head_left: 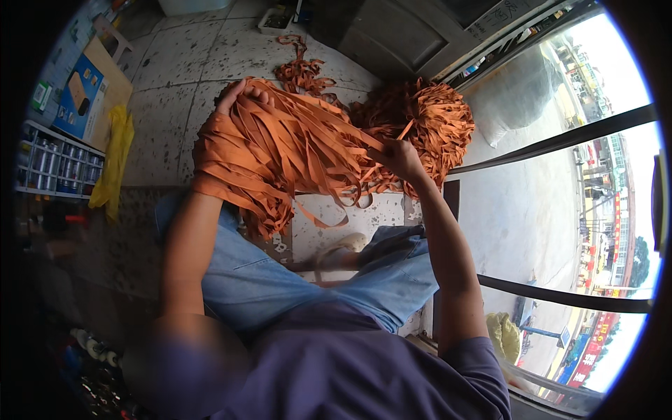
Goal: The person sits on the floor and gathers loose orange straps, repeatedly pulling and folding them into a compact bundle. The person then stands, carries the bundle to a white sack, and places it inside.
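A thick bundle of flat orange strap (280, 136) hangs in loops over my left wrist and hand. My left hand (241, 96) is curled at the bundle's far end, with the thumb and fingertips showing and the palm covered by strap. To the right, my right hand (402, 157) is closed on strands of the same strap, pulled across from the bundle. Just beyond it lies a big tangled heap of orange strap (446, 119). Loose ends droop below the bundle between both hands.
A trail of loose strap (302, 75) runs over the speckled tile floor (171, 63). At left are a yellow plastic bag (115, 164), a blue printed box (80, 98) and a rack of small cylinders (59, 164). A dark door (395, 38) and glass panes border the right.
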Available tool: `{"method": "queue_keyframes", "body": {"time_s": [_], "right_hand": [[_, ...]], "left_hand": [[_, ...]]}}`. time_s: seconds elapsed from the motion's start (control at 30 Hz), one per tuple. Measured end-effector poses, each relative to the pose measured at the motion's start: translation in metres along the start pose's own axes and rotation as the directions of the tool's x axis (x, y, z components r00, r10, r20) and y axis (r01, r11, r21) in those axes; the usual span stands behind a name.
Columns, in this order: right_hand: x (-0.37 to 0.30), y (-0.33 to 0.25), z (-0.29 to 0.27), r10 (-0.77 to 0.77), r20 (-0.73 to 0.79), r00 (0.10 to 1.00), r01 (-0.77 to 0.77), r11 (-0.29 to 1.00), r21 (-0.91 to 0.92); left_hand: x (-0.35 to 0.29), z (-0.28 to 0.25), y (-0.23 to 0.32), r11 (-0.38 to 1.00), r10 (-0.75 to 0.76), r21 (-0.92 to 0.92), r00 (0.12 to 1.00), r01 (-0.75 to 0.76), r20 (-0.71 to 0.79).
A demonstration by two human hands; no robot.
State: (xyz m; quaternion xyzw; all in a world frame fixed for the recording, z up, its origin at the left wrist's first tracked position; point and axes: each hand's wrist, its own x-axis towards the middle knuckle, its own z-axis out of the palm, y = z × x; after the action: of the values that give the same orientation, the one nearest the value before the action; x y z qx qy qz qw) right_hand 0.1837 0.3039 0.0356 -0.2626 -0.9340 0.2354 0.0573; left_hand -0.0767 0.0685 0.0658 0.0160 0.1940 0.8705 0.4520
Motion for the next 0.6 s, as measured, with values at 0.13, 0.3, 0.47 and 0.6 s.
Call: {"method": "queue_keyframes", "body": {"time_s": [0.13, 0.3, 0.47, 0.6], "right_hand": [[-0.198, 0.189, -0.047, 0.530, -0.083, 0.844, -0.500, 0.723, -0.477], [-0.370, 0.236, -0.094, 0.923, -0.213, 0.320, -0.780, 0.129, -0.613], [-0.202, 0.120, -0.066, 0.623, -0.059, 0.780, -0.597, 0.712, -0.369], [-0.069, -0.063, -0.055, -0.161, 0.647, 0.746, -0.070, 0.946, 0.316]], "left_hand": [[-0.002, -0.015, 0.047, 0.959, 0.148, -0.254, 0.987, -0.127, 0.066], [-0.003, -0.021, 0.056, 0.943, 0.310, -0.160, 0.946, -0.293, 0.096], [0.008, -0.019, 0.035, 0.996, 0.052, -0.086, 0.977, -0.035, 0.207], [-0.005, -0.007, 0.026, 0.996, -0.086, 0.046, 0.969, 0.078, 0.230]]}}
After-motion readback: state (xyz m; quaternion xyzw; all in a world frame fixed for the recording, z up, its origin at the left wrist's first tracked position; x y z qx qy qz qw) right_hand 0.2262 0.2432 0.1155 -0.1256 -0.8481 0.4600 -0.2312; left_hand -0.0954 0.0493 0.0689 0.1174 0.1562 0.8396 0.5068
